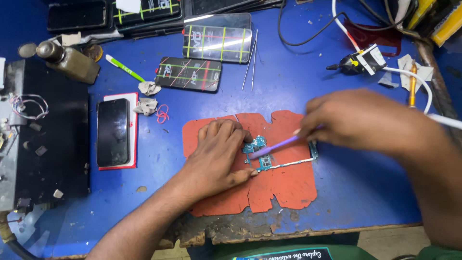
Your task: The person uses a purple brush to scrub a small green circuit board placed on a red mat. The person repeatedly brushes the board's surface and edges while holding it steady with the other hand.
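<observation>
A small teal circuit board [260,147] with a thin metal strip [293,163] lies on a worn orange mat [288,188] on the blue table. My left hand [217,156] presses down on the board's left side, fingers bent over its edge. My right hand [358,120] grips a thin purple brush [274,147] whose tip rests on the board. The right hand is blurred.
A black phone [113,131] lies on a red-edged white pad at left, beside a black box [45,135]. Phones with taped screens [188,73] and tweezers [250,60] sit behind the mat. A brown bottle [70,61], green pen [124,67], cables and a yellow-handled tool [412,84] lie around.
</observation>
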